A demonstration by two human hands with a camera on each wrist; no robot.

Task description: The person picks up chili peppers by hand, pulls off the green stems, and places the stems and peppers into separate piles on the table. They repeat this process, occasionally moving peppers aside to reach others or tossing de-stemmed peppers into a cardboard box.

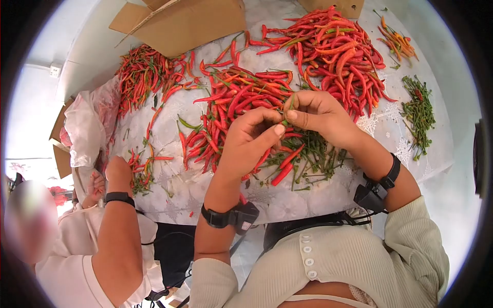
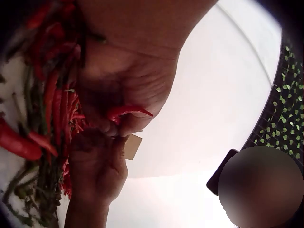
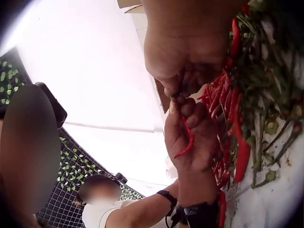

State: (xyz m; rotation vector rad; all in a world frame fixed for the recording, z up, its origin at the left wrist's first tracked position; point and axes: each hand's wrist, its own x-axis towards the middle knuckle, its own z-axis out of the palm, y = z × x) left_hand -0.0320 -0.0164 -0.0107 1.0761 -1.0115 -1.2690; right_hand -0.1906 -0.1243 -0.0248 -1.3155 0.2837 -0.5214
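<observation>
My left hand (image 1: 255, 137) holds a red chili pepper (image 3: 189, 137) with curled fingers; the pepper's body lies along the palm, its tip pointing toward the wrist. Thumb and fingers of my right hand (image 1: 324, 119) pinch the green stem end (image 3: 174, 96) of the same pepper, so the two hands meet fingertip to fingertip. In the left wrist view the red pepper (image 2: 129, 112) curves out from the left hand. Both hands are over the table, above a heap of red chili peppers (image 1: 241, 95) and a pile of cut-off green stems (image 1: 313, 167).
A larger chili heap (image 1: 344, 56) lies at the back right, another (image 1: 144, 74) at the back left. Loose green stems (image 1: 418, 113) form a pile on the right. A cardboard box (image 1: 190, 28) stands behind. Another person's arm (image 1: 119, 215) reaches in at the left by a plastic bag (image 1: 84, 126).
</observation>
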